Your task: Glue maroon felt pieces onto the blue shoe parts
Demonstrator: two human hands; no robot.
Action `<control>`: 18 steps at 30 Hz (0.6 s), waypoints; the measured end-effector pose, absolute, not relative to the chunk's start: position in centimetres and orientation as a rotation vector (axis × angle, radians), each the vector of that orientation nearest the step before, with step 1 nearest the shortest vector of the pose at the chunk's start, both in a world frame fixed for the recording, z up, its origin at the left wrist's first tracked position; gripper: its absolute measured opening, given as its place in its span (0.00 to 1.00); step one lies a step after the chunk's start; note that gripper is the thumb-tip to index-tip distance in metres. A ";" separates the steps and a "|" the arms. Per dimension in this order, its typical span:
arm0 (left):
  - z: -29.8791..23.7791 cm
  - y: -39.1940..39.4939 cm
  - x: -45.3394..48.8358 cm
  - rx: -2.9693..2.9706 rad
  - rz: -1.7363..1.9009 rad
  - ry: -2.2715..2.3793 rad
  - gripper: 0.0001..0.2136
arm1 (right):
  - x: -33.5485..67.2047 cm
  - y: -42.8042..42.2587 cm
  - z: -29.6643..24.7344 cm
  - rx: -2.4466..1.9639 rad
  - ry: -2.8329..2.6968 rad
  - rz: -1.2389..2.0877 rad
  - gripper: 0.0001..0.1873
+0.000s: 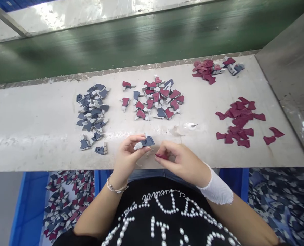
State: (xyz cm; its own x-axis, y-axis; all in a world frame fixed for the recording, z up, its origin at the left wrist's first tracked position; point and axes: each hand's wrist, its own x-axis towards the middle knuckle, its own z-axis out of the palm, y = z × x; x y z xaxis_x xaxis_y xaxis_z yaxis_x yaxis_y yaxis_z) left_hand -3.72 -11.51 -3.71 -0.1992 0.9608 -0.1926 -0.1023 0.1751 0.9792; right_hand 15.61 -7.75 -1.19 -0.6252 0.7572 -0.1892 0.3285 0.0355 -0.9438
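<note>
My left hand (128, 153) pinches a small navy-and-white piece (144, 142) just above the near edge of the white worktable (39, 126). My right hand (182, 162) is closed on a thin dark red piece (161, 156), a few centimetres to the right of the navy piece. Behind my hands lies a mixed pile of red and navy pieces (157, 99). A pile of navy pieces (92, 112) lies to the left, and a pile of dark red pieces (240, 121) to the right.
A smaller heap of red and navy pieces (213, 68) sits at the far right of the table. A green conveyor belt (141, 37) runs behind it. A blue bin (26, 212) below at left holds several mixed pieces. A small glue blob with a pin (189, 127) lies mid-table.
</note>
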 end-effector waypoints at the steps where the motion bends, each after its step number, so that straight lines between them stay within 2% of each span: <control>1: -3.9 -11.6 -3.6 0.849 1.249 1.330 0.11 | 16.0 -7.6 -1.0 -1.108 -1.931 1.642 0.11; 8: -4.4 -11.7 -1.3 0.680 1.264 0.977 0.12 | 17.1 -7.3 -0.5 -1.127 -1.789 1.839 0.05; 18: -4.3 -12.0 -1.0 0.845 1.225 1.092 0.12 | 18.6 -7.3 -0.5 -1.127 -1.425 1.958 0.06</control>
State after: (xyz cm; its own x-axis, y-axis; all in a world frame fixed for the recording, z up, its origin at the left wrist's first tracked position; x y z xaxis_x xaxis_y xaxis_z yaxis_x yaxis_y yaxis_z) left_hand -1.05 -11.96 -4.28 -0.0052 0.9832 -0.1827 -0.2946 0.1730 0.9398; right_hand 18.60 -7.30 -0.54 -0.5543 0.7583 -0.3431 0.0933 -0.3531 -0.9309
